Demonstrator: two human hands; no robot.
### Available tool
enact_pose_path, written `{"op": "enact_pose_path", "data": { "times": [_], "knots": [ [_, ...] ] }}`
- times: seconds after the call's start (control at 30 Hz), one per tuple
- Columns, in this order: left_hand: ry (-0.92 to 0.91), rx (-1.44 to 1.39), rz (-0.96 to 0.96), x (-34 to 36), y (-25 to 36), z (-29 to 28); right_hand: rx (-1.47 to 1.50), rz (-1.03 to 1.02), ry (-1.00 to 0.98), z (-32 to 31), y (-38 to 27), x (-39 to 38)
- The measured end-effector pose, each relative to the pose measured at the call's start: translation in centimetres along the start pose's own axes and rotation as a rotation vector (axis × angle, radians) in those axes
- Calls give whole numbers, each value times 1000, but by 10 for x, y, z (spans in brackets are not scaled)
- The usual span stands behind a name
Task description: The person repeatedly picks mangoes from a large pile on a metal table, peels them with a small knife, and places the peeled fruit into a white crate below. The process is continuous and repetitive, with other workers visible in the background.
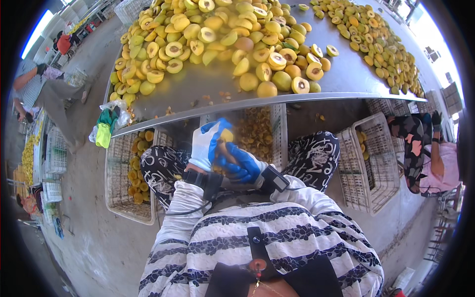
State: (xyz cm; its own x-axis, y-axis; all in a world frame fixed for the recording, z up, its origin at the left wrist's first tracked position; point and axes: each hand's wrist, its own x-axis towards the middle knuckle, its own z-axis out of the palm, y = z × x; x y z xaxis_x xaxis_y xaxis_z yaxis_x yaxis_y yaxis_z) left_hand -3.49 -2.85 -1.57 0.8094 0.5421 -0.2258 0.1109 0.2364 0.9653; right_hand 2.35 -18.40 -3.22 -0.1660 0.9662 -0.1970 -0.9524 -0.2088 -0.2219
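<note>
Both my hands, in blue-and-white gloves, are together over my lap, just below the metal table's near edge. My left hand is closed around a yellow peach piece, which shows between its fingers. Close against it, my right hand has its fingers curled; what they hold is hidden and blurred. On the table before me lies a big heap of yellow-green peaches, many cut in half with brown pits or hollows showing.
A white crate of peach halves stands left of my knees. Between them is a crate of brownish scraps. Another crate stands at right. A second peach heap lies farther right. Bags hang at the table's left corner. People sit at both sides.
</note>
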Motion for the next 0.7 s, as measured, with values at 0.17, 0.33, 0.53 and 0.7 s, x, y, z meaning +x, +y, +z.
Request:
{"op": "enact_pose_path", "data": {
  "times": [0.17,0.33,0.53,0.7],
  "knots": [
    [-148,-156,-117,3,-22,-11,96,-13,-234,-40,5,-12],
    [-77,824,497,-6,-27,-38,-94,-234,520,-75,-13,-7],
    [184,754,445,-28,57,-111,-733,-284,742,-68,-20,-12],
    [552,928,482,20,126,-111,-418,-395,817,-57,-37,-21]
  ]
}}
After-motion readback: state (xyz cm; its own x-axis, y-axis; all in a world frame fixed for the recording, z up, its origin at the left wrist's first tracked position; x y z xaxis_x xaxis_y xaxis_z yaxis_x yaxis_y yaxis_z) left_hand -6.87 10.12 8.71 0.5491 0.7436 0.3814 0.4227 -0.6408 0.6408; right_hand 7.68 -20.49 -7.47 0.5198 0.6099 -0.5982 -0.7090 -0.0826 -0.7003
